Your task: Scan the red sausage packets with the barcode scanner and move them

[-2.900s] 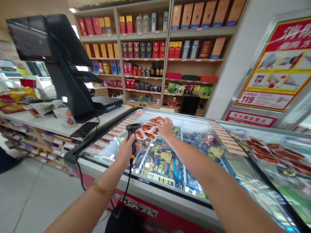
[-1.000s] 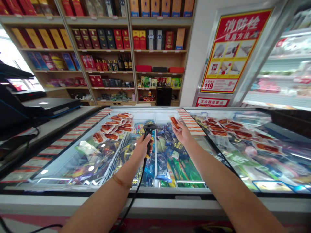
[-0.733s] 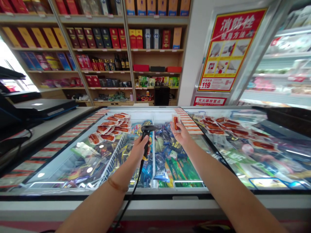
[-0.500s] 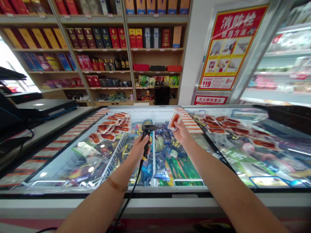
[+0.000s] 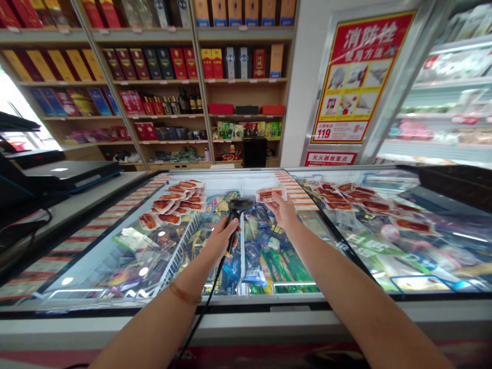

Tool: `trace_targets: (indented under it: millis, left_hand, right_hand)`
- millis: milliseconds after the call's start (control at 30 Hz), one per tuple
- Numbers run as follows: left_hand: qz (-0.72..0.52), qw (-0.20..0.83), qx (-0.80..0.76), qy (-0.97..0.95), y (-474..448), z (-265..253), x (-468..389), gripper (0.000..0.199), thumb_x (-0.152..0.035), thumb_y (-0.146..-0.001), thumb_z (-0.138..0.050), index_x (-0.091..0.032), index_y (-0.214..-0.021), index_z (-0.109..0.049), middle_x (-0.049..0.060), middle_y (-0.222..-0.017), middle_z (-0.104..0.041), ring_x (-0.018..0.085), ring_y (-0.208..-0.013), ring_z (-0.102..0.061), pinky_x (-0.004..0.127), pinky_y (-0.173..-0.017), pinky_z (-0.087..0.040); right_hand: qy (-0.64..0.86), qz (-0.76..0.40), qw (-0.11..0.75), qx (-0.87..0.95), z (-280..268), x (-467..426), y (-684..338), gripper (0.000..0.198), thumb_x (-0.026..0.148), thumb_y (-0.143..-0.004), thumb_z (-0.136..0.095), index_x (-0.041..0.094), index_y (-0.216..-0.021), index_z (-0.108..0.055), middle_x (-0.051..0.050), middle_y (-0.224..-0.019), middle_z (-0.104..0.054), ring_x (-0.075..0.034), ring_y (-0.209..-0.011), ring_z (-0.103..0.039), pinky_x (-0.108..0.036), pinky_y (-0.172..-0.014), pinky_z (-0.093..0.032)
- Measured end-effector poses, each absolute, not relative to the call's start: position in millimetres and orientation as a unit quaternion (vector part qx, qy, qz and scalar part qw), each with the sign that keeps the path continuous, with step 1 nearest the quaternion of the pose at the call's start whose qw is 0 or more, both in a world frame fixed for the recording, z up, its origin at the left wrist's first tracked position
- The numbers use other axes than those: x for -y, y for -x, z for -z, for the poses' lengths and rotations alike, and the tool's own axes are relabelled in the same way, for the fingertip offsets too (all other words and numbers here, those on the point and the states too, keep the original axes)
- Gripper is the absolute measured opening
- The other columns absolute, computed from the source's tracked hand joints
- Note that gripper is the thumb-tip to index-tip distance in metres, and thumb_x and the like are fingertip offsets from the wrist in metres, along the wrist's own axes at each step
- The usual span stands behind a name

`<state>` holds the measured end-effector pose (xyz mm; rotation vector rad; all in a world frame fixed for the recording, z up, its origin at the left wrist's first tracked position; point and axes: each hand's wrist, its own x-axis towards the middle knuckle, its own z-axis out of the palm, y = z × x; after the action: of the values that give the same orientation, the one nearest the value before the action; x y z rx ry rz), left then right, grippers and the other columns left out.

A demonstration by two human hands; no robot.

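My left hand (image 5: 223, 237) is wrapped round the handle of a black corded barcode scanner (image 5: 240, 205), its head pointing right. Just right of it, my right hand (image 5: 283, 211) pinches a clear packet of reddish-brown sausage (image 5: 265, 194), which lies level above the freezer glass near the scanner's head. On the glass to the left rests a pile of similar sausage packets (image 5: 180, 201). More such packets (image 5: 378, 206) are spread over the right-hand glass.
Under the glass, the chest freezer (image 5: 246, 319) holds bagged frozen goods and a white wire basket (image 5: 180, 252). A dark device (image 5: 73, 173) stands on the left counter. Shelves of boxed goods (image 5: 140, 64) and a red fire-hydrant poster (image 5: 361, 77) are behind.
My right hand has turned the sausage packet from tilted upright to lying sideways. The scanner has moved slightly right and its head looks turned. The whole view has shifted a little.
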<state>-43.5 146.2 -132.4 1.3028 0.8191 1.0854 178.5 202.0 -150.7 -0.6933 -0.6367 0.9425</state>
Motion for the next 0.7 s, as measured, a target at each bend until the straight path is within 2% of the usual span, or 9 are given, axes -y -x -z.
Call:
trace_targets:
  millis: [133,267,400,700]
  left_hand:
    - [-0.464,0.586,-0.347,-0.566,44,129,-140,0.039,-0.053,-0.074,-0.067,-0.017,-0.085,-0.053,-0.002,-0.071,-0.059,0.005,-0.04,-0.047,0.019,-0.039,-0.033]
    - [-0.46,0.578,-0.347,-0.577,44,128,-138,0.038,-0.052,-0.075,-0.065,-0.017,-0.086,-0.053,-0.002,-0.069,-0.058,0.005,-0.039,-0.045,0.019,-0.039,-0.032]
    - [-0.465,0.569,-0.338,-0.587,44,128,-137,0.037,-0.051,-0.077,-0.064,-0.018,-0.085,-0.053,-0.003,-0.066,-0.058,0.004,-0.039,-0.044,0.019,-0.039,-0.03]
    - [-0.462,0.564,-0.33,-0.6,45,130,-139,0.037,-0.053,-0.078,-0.063,-0.018,-0.083,-0.051,-0.004,-0.061,-0.055,0.005,-0.039,-0.043,0.02,-0.039,-0.028]
  right_hand:
    - [0.324,-0.429,0.795,0.282,153,-204,-180,0.041,0.031,-0.063,-0.08,0.028,-0.096,-0.055,0.005,-0.087,-0.07,-0.016,-0.08,-0.069,-0.039,-0.08,-0.058]
    - [0.363,-0.39,0.785,0.315,157,-208,-181,0.039,0.034,-0.061,-0.079,0.027,-0.093,-0.059,0.003,-0.09,-0.07,-0.017,-0.087,-0.067,-0.031,-0.075,-0.055]
    - [0.412,-0.361,0.76,0.349,161,-211,-180,0.037,0.038,-0.059,-0.079,0.024,-0.088,-0.062,0.002,-0.086,-0.07,-0.017,-0.081,-0.065,-0.027,-0.067,-0.05]
    - [0.409,-0.352,0.757,0.368,161,-210,-177,0.037,0.038,-0.058,-0.08,0.022,-0.087,-0.064,0.002,-0.08,-0.067,-0.015,-0.074,-0.062,-0.027,-0.067,-0.049]
